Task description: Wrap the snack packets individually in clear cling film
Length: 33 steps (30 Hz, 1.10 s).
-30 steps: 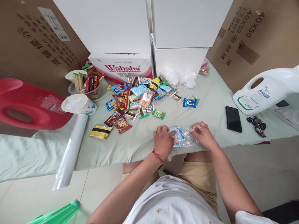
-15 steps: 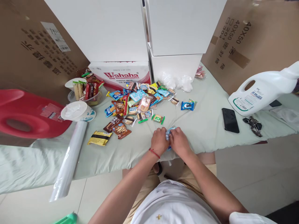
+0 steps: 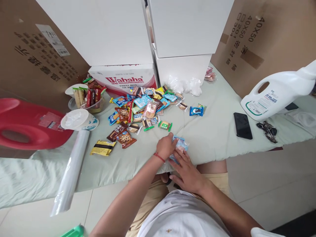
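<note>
At the table's front edge lies a light-blue clear plastic packet (image 3: pixel 182 143), partly covered by both hands. My left hand (image 3: pixel 166 146), a red cord on its wrist, is closed on the packet's left side with curled fingers. My right hand (image 3: pixel 186 169) lies open, fingers spread, its fingertips touching the packet's lower part. Just behind the hands is a green-ended wrapped biscuit (image 3: pixel 165 125). A heap of wrapped snacks (image 3: pixel 150 109) spreads behind and to the left, with a blue cookie packet (image 3: pixel 196 111) apart on the right.
A clear plastic roll (image 3: pixel 71 171), paper bowl (image 3: pixel 80 120) and red jug (image 3: pixel 32 123) stand left. At right are a phone (image 3: pixel 243 125), keys (image 3: pixel 268 131) and a white detergent bottle (image 3: pixel 274 93). White boxes (image 3: pixel 185 26) and crumpled clear bags (image 3: pixel 184 85) are behind.
My right hand has spread its fingers and moved down towards me, turning flat over the packet. More of the packet shows. My left hand has shifted slightly left and stays on it.
</note>
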{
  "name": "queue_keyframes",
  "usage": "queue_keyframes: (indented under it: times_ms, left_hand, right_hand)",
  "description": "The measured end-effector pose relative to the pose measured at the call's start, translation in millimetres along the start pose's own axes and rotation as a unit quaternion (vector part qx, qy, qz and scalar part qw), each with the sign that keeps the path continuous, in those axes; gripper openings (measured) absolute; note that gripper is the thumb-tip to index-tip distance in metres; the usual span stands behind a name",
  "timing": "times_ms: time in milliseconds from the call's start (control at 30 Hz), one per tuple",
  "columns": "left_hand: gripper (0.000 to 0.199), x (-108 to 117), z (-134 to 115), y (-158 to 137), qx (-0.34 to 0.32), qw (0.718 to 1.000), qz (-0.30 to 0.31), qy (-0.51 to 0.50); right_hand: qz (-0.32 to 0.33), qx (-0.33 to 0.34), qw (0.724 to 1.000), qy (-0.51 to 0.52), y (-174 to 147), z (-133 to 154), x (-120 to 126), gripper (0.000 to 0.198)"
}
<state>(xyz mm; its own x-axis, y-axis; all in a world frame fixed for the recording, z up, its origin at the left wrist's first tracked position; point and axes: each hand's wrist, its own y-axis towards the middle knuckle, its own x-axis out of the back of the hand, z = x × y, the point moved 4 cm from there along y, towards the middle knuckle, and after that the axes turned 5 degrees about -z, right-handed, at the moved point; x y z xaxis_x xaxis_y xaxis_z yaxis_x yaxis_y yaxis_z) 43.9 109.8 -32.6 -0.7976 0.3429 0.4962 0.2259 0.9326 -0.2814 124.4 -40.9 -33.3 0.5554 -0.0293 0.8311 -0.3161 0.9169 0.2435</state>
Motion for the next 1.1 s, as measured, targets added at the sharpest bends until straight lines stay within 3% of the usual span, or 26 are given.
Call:
queue_keyframes:
  times_ms: [67, 200, 267, 367, 433, 533, 633, 733, 833, 900, 1000, 1067, 1100]
  left_hand:
    - [0.026, 0.7, 5.4, 2.5, 0.022, 0.998, 0.018, -0.057]
    - [0.041, -2.4, 14.4, -4.9, 0.065, 0.984, 0.074, -0.149]
    - [0.051, -7.3, 14.4, -15.0, 0.078, 0.974, 0.099, -0.189]
    - [0.056, -10.7, 11.8, -33.8, 0.089, 0.965, 0.118, -0.217]
    - [0.058, -7.1, 9.6, -47.0, 0.089, 0.963, 0.094, -0.236]
    - [0.064, -6.0, 4.3, -66.8, 0.079, 0.939, 0.091, -0.323]
    - [0.058, -19.7, 1.7, -81.3, 0.074, 0.908, 0.138, -0.388]
    - [0.052, -34.7, 7.3, -86.0, 0.093, 0.900, 0.116, -0.410]
    - [0.053, -37.9, 11.0, -89.3, 0.104, 0.903, 0.125, -0.397]
    - [0.052, -23.8, 14.3, -91.2, 0.085, 0.926, 0.099, -0.354]
    - [0.039, 16.2, 29.7, -95.9, 0.055, 0.962, 0.001, -0.267]
    - [0.030, 45.1, 49.7, -103.1, 0.057, 0.971, -0.066, -0.222]
    - [0.028, 59.1, 61.6, -108.3, 0.061, 0.971, -0.104, -0.205]
  right_hand:
    - [-0.012, 0.047, 0.997, 0.055, -7.1, -8.9, 17.8, 0.047]
    - [-0.111, -0.030, 0.993, -0.022, -10.8, -42.3, 46.4, 0.064]
    - [-0.094, -0.010, 0.995, -0.037, -5.9, -47.2, 46.7, 0.067]
    - [-0.076, 0.020, 0.996, 0.051, 0.9, -44.3, 44.4, 0.049]
    - [-0.125, -0.073, 0.980, 0.133, 1.1, -49.3, 48.3, 0.040]
    - [-0.158, -0.224, 0.926, 0.258, -4.5, -58.0, 48.6, 0.036]
    - [-0.125, -0.279, 0.893, 0.331, -8.2, -55.7, 38.8, 0.039]
    - [-0.132, -0.332, 0.886, 0.296, -17.5, -51.6, 32.2, 0.039]
    - [-0.106, -0.334, 0.892, 0.285, -30.6, -54.2, 41.6, 0.034]
    - [-0.041, -0.321, 0.905, 0.275, -35.8, -69.4, 62.3, 0.031]
    - [0.030, -0.358, 0.915, 0.184, -24.0, -124.0, 119.4, 0.030]
    - [0.041, -0.414, 0.900, 0.130, 3.4, -172.4, 167.9, 0.031]
    - [0.014, -0.462, 0.880, 0.110, 20.6, -197.1, 193.9, 0.031]
